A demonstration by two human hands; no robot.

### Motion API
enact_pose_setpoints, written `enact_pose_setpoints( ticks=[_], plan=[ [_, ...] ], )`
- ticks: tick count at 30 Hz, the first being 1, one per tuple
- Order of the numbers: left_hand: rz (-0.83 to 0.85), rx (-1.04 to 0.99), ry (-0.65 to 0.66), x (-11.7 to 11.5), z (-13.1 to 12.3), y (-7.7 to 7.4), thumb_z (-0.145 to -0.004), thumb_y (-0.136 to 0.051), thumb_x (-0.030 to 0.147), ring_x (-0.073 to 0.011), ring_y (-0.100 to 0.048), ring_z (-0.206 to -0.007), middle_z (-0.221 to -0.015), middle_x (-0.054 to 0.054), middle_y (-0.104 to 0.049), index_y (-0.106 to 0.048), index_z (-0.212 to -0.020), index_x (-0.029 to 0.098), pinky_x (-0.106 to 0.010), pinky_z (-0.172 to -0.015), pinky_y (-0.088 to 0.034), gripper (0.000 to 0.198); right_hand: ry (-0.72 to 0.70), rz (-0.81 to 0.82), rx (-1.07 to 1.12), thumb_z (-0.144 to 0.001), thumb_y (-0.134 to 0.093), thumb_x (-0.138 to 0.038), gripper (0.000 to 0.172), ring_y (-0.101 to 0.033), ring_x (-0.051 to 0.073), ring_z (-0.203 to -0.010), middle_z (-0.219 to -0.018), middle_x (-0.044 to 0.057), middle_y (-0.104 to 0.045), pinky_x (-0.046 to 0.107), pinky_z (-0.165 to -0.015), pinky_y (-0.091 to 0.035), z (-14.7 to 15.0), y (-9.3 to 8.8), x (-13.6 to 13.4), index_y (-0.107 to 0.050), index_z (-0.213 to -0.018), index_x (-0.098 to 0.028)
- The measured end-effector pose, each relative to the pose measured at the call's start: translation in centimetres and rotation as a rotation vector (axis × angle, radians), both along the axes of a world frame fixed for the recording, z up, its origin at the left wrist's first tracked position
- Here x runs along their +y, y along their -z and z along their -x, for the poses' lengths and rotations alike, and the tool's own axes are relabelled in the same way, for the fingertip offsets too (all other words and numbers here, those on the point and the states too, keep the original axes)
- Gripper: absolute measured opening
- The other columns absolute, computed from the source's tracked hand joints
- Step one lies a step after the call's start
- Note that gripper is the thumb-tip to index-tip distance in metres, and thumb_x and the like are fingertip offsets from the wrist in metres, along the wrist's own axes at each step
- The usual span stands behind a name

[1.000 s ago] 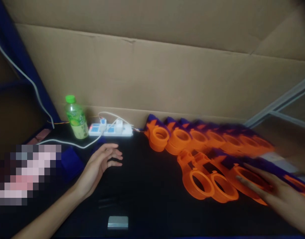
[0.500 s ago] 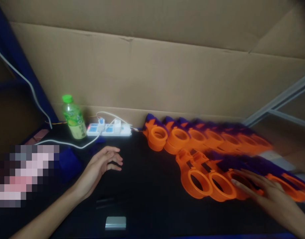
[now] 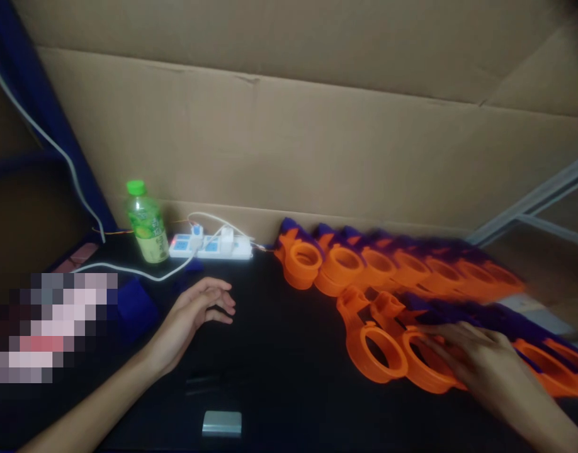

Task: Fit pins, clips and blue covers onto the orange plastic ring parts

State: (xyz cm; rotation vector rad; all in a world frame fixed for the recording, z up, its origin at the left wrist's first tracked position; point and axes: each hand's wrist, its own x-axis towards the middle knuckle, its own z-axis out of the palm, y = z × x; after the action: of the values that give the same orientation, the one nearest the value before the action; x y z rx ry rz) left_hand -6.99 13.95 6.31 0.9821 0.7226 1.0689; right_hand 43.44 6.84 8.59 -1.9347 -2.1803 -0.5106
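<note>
My left hand (image 3: pixel 199 314) hovers over the black tabletop, palm turned inward, its fingers loosely bent and apart with nothing in them. My right hand (image 3: pixel 482 358) reaches across the front row, its fingers closed at the ring of the second orange tape dispenser (image 3: pixel 430 380); the hand covers part of it and of those behind. To its left lies another orange tape dispenser (image 3: pixel 376 352). A back row of orange-and-purple tape dispensers (image 3: pixel 340 261) overlaps along the cardboard. Motion blur softens the right side.
A green-capped drink bottle (image 3: pixel 147 223) stands beside a white power strip (image 3: pixel 211 247) with plugs and a white cable (image 3: pixel 123 272). Near the front edge lies a small silvery block (image 3: pixel 221 423). Cardboard (image 3: pixel 289 145) walls the back; a metal frame (image 3: pixel 539 195) rises at right.
My right hand has moved left along the front row, its fingers drawing together at the second tape dispenser. My left hand has barely moved. The whole view has shifted slightly.
</note>
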Motion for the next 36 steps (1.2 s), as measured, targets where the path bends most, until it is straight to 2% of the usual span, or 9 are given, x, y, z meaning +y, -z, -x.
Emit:
enact_pose_setpoints(
  ticks=[7, 12, 15, 17, 21, 24, 26, 29, 36],
  plan=[
    [-0.039, 0.029, 0.073, 0.1, 0.1, 0.3, -0.094, -0.058, 0.033, -0.0193, -0.062, -0.078, -0.088, -0.007, -0.065, -0.071, -0.110, 0.016, -0.036, -0.075, -0.053, 0.027, -0.137, -0.209, -0.055, -0.097, -0.048, -0.049, 0.037, -0.066, 0.023, -0.081, -0.093, 0.012, -0.074, 0.039, -0.071, -0.047, 4.0, -4.8, -3.0, -0.072, -0.099, -0.022],
    [-0.134, 0.052, 0.346, -0.9, -0.5, -0.3, -0.089, -0.068, 0.031, -0.0300, -0.062, -0.110, -0.121, -0.016, -0.067, -0.063, -0.130, 0.021, -0.043, -0.087, -0.053, 0.042, -0.390, -0.335, 0.292, -0.094, -0.060, -0.029, 0.015, -0.068, 0.020, -0.089, -0.096, 0.006, -0.072, 0.037, -0.097, -0.049, 16.1, -4.7, -3.5, -0.066, -0.106, -0.023],
    [-0.166, -0.011, 0.456, -1.4, -0.7, -0.4, -0.081, -0.078, 0.031, -0.0331, -0.057, -0.123, -0.135, -0.016, -0.062, -0.059, -0.136, 0.023, -0.046, -0.097, -0.048, 0.058, -0.592, -0.190, 0.554, -0.090, -0.063, -0.016, 0.017, -0.069, 0.015, -0.087, -0.093, 0.000, -0.073, 0.029, -0.092, -0.052, 23.6, -3.9, -2.5, -0.066, -0.104, -0.024],
    [-0.116, -0.088, 0.394, -1.5, -0.6, -0.4, -0.084, -0.074, 0.037, -0.0318, -0.063, -0.116, -0.130, -0.017, -0.065, -0.063, -0.130, 0.020, -0.043, -0.096, -0.050, 0.051, -0.690, -0.077, 0.720, -0.091, -0.061, -0.013, 0.018, -0.069, 0.013, -0.085, -0.095, 0.000, -0.074, 0.025, -0.086, -0.055, 27.2, -3.5, -1.8, -0.067, -0.105, -0.023],
    [0.091, -0.235, 0.079, -0.6, 0.7, -0.7, -0.095, -0.057, 0.047, -0.0158, -0.068, -0.060, -0.073, -0.008, -0.072, -0.073, -0.099, 0.011, -0.024, -0.060, -0.054, 0.039, -0.748, -0.042, 0.754, -0.094, -0.062, -0.021, 0.025, -0.068, 0.014, -0.086, -0.102, 0.005, -0.073, 0.025, -0.081, -0.056, 30.5, -1.4, -1.6, -0.064, -0.118, -0.018],
    [0.231, -0.394, -0.103, 0.5, 1.9, -1.2, -0.092, -0.061, 0.048, -0.0133, -0.066, -0.057, -0.077, -0.004, -0.073, -0.071, -0.101, 0.018, -0.023, -0.058, -0.055, 0.032, -0.791, -0.142, 0.531, -0.099, -0.055, -0.037, 0.023, -0.066, 0.014, -0.077, -0.092, 0.003, -0.073, 0.024, -0.064, -0.053, 31.3, 2.3, -2.4, -0.066, -0.110, -0.021],
    [0.257, -0.419, -0.115, 1.0, 2.3, -1.4, -0.091, -0.064, 0.045, -0.0135, -0.066, -0.057, -0.078, -0.004, -0.073, -0.070, -0.104, 0.019, -0.024, -0.060, -0.057, 0.030, -0.821, -0.300, 0.406, -0.103, -0.042, -0.038, 0.029, -0.057, 0.012, -0.059, -0.078, 0.000, -0.068, 0.023, -0.045, -0.040, 31.6, 5.0, -3.0, -0.067, -0.100, -0.022],
    [0.242, -0.402, -0.131, 1.2, 2.4, -1.3, -0.091, -0.064, 0.042, -0.0141, -0.067, -0.058, -0.079, -0.005, -0.073, -0.068, -0.109, 0.017, -0.025, -0.061, -0.058, 0.031, -0.811, -0.277, 0.231, -0.097, -0.053, -0.028, 0.014, -0.053, 0.012, -0.057, -0.071, -0.001, -0.062, 0.023, -0.042, -0.032, 31.8, 7.9, -3.6, -0.064, -0.099, -0.020],
    [0.214, -0.332, -0.138, 1.0, 1.8, -1.3, -0.091, -0.064, 0.043, -0.0130, -0.065, -0.058, -0.078, -0.005, -0.072, -0.067, -0.107, 0.015, -0.023, -0.059, -0.056, 0.032, -0.795, -0.209, 0.122, -0.086, -0.058, -0.011, 0.009, -0.055, 0.015, -0.061, -0.065, 0.000, -0.059, 0.024, -0.046, -0.034, 31.6, 9.2, -4.5, -0.061, -0.088, -0.018]
  ],
)
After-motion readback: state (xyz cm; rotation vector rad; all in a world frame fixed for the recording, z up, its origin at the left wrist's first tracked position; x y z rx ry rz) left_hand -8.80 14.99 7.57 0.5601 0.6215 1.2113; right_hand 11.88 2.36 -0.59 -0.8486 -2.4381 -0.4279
